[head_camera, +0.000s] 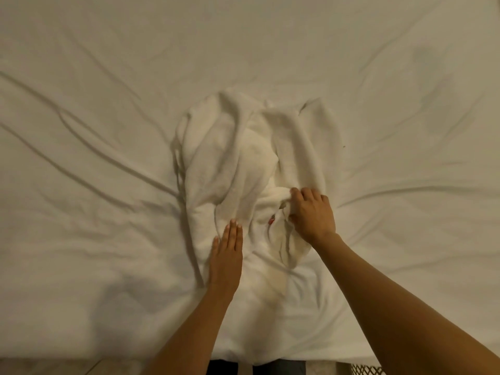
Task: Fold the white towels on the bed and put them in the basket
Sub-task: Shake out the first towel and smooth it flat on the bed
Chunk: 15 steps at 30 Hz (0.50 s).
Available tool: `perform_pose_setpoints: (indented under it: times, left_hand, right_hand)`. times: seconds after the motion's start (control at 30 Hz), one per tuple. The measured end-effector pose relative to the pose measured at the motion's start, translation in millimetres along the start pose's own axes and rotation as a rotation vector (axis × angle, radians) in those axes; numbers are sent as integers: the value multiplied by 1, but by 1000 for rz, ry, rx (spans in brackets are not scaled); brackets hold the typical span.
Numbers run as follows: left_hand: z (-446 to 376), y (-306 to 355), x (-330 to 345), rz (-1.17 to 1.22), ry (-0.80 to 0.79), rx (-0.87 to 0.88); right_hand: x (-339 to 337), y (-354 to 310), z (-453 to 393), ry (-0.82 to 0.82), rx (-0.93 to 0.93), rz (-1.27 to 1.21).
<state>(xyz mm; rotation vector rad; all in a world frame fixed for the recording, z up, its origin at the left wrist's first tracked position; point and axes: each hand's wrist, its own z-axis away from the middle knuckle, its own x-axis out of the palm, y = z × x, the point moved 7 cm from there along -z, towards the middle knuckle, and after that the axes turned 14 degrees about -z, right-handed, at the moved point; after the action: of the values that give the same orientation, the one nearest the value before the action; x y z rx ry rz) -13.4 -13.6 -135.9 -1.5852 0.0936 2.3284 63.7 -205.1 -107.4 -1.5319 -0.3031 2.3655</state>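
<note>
A bed (94, 77) fills nearly the whole view, covered by a white sheet (378, 90) creased in long wrinkles. Warm, dim light falls on it. Dark floor (278, 369) shows below the bed's near edge.

I see the crumpled white terry towel (243, 163) lying on the middle of the bed with its wrinkled white sheet (94, 77), its near end hanging over the bed's front edge; the left hand (226, 255) rests flat on the towel's near-left part; the right hand (311, 212) grips a fold to the right of it; a white lattice basket (365, 370) sits below the bed's near edge, at the right.
</note>
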Motion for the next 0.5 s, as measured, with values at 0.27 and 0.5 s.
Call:
perform_pose_setpoints:
  times: [0.27, 0.5]
  left_hand:
    - [6, -13, -6, 165, 61, 25]
    - [33, -24, -3, 272, 127, 22]
  right_hand:
    - [-1, -20, 25, 55, -8, 52]
    - [-2, -23, 36, 166, -27, -40]
